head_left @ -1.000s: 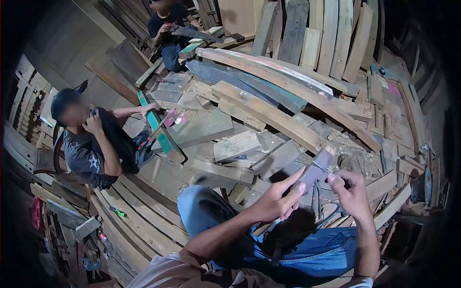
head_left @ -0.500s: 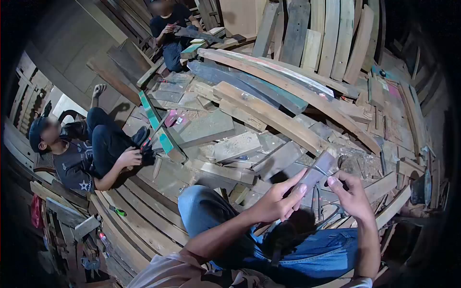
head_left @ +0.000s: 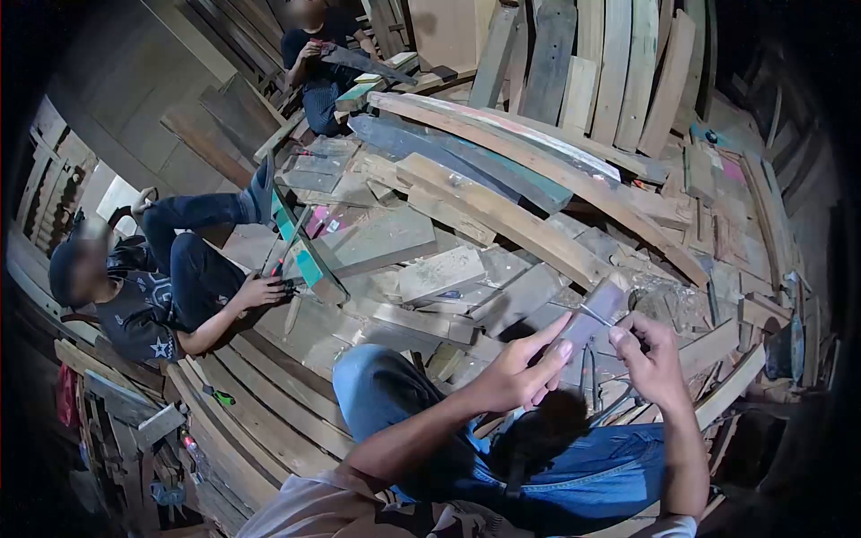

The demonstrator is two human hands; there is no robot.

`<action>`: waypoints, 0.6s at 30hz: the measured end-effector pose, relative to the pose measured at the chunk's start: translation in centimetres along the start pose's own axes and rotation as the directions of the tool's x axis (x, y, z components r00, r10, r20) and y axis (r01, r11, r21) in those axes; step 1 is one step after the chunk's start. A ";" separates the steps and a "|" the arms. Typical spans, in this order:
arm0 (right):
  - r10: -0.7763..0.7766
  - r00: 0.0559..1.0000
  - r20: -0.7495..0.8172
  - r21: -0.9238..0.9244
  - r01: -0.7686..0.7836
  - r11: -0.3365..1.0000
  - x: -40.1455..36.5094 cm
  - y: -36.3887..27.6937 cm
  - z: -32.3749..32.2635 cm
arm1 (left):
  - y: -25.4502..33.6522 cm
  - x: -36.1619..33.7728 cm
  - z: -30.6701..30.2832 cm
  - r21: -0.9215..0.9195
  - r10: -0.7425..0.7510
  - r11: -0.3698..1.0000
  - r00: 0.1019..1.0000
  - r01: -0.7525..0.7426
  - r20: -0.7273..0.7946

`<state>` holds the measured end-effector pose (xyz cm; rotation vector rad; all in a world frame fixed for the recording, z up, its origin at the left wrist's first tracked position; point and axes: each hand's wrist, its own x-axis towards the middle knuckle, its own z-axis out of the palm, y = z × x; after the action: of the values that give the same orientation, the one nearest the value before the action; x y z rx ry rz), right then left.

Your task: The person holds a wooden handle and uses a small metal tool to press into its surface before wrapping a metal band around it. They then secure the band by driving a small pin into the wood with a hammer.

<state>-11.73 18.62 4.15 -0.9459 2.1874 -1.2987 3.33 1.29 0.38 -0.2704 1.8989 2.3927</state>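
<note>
My left hand (head_left: 520, 372) grips a small wooden block (head_left: 606, 298), fingers and thumb closed along its near sides. It is held out over my lap. Across the block's upper face lies a thin metal rod (head_left: 594, 315), perhaps a nail or wire. My right hand (head_left: 647, 359) is closed in a pinch at the rod's right end, thumb and forefinger together. Below the block, between my hands, stand the dark handles of a plier-like tool (head_left: 588, 372), partly hidden. A dark, shadowed shape covers part of my lap.
Wood offcuts (head_left: 444, 272) and long beams (head_left: 493, 211) litter the floor ahead. One person (head_left: 134, 296) sits at the left holding a red-handled tool; another person (head_left: 314, 54) holds a handsaw (head_left: 363, 63) at the back. A green cutter (head_left: 218, 394) lies on planks at left.
My hands and the block have barely moved. The person at the left has raised a leg, with the foot now by the green-painted plank, and lowered the far hand.
</note>
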 end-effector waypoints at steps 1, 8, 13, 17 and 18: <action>0.030 1.000 0.008 0.038 -0.030 0.999 0.0 0.0 -0.1 | -0.1 0.1 0.0 -0.002 -0.002 1.000 1.000 0.002 -0.008; 0.016 1.000 -0.025 0.100 -0.014 0.995 0.2 1.7 0.1 | 0.5 -0.1 0.1 -0.025 -0.002 1.000 1.000 0.002 -0.002; 0.037 0.999 -0.011 0.087 -0.036 0.996 0.2 1.2 -0.1 | 0.6 0.0 0.2 -0.045 -0.022 0.999 1.000 0.022 -0.005; 0.070 0.997 0.024 0.097 -0.072 0.993 0.1 1.6 -0.1 | 0.2 0.1 0.1 -0.019 -0.021 1.000 1.000 0.021 -0.008; 0.070 0.997 0.024 0.097 -0.072 0.993 0.0 1.4 -0.1 | 0.3 0.1 0.1 -0.019 -0.021 1.000 1.000 0.021 -0.008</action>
<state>-12.32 19.14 2.99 -0.8331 2.1021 -1.3436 3.14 1.33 0.72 -0.3007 1.8688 2.4005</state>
